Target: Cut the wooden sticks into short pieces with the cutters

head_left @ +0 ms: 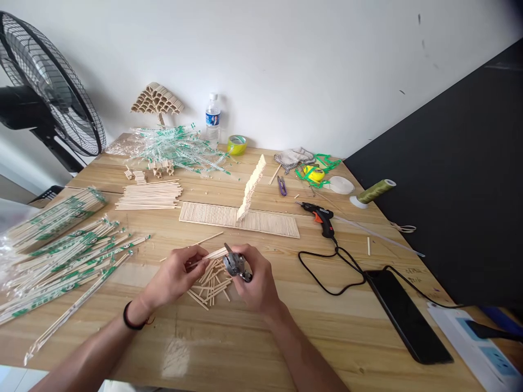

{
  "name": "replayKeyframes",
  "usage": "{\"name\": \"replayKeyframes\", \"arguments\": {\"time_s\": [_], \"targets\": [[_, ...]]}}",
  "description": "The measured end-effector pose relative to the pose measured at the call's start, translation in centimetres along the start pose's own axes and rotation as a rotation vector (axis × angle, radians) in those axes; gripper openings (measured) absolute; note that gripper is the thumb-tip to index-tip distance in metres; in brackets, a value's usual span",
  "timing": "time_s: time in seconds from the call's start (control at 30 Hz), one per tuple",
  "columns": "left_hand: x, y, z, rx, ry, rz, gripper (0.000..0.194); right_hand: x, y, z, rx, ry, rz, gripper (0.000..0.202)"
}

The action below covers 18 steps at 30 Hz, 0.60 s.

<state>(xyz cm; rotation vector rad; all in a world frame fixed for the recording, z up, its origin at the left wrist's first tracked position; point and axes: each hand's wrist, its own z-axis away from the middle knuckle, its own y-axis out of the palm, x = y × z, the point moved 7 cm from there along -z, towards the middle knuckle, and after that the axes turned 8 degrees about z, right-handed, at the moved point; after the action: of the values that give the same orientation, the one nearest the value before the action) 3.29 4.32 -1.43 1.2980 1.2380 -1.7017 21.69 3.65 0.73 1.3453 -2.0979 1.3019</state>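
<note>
My left hand (182,272) is closed around a few thin wooden sticks (216,253) that point to the right. Their far ends reach the jaws of metal cutting pliers (233,263), around which my right hand (257,277) is closed. Whether the jaws touch the sticks I cannot tell. Below both hands lies a loose heap of short cut sticks (210,288) on the wooden table (229,343). Just beyond is a flat strip of sticks glued side by side (269,222), with a narrow stick-built piece (251,188) rising from it.
Wrapped chopsticks (61,261) and a row of bare sticks (149,195) lie left. At right are a glue gun (321,216), a phone (408,316) and a power strip (482,343). Behind stand a bottle (213,120), tape (237,145) and purple-handled snips (281,185).
</note>
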Motion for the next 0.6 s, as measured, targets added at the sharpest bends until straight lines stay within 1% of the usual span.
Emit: {"name": "replayKeyframes", "arguments": {"time_s": [0.23, 0.37, 0.43, 0.5, 0.6], "targets": [[-0.5, -0.1, -0.1, 0.026, 0.023, -0.028, 0.019, 0.2, 0.6, 0.0, 0.082, -0.095, 0.202, 0.046], [-0.8, -0.3, -0.2, 0.018, 0.038, -0.056, 0.021, 0.4, 1.1, 0.1, 0.119, -0.137, 0.297, 0.052], [-0.8, -0.3, -0.3, 0.013, 0.051, -0.063, 0.024, 0.3, 1.3, 0.1, 0.144, -0.121, 0.284, 0.054], [-0.8, -0.4, -0.3, 0.003, 0.052, -0.063, 0.027, 0.1, 1.3, 0.1, 0.152, -0.085, 0.224, 0.052], [-0.6, -0.7, -0.3, -0.020, 0.028, -0.059, 0.033, -0.1, 0.6, -0.1, 0.109, -0.030, 0.103, 0.049]]}}
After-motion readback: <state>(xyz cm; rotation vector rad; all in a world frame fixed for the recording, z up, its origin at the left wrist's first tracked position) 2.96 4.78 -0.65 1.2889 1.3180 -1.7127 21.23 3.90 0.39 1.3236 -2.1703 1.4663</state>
